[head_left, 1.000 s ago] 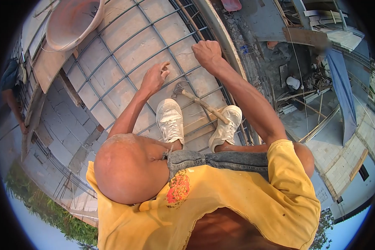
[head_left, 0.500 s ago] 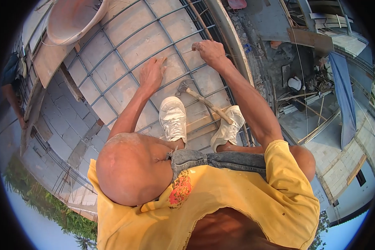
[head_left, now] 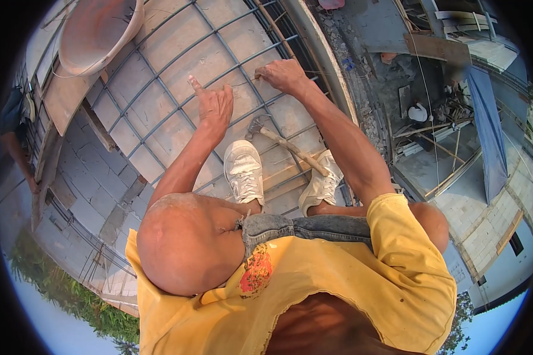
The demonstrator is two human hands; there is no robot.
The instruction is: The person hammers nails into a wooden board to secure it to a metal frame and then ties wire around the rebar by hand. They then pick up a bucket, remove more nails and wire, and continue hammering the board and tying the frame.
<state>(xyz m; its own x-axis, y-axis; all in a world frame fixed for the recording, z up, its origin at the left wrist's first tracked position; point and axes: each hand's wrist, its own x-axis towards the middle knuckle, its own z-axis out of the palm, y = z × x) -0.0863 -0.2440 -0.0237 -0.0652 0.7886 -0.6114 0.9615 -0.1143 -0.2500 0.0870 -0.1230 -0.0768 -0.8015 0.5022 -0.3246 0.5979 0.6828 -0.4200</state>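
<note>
A thin tie wire (head_left: 243, 82) spans between my two hands, over the grid of steel reinforcing bars (head_left: 231, 68). My left hand (head_left: 215, 105) holds its near end between curled fingers, with one finger pointing out over the bars. My right hand (head_left: 283, 76) pinches the wire with closed fingertips, above the grid's right part. Just below the hands, a hammer (head_left: 290, 145) with a wooden handle lies across the bars, its head near my left shoe (head_left: 243, 171) and its handle end on my right shoe (head_left: 323, 183).
A large worn tub (head_left: 98, 35) stands at upper left beside a plywood sheet (head_left: 71, 89). A concrete edge (head_left: 320, 53) runs along the right, with a debris-strewn lower level beyond. Another person's arm (head_left: 19, 154) shows at far left. A blue tarp (head_left: 485, 133) hangs at right.
Both hands have shifted slightly left. One finger of my left hand now stretches out, and my right fingertips have come nearer the left hand. The hammer stays across the bars.
</note>
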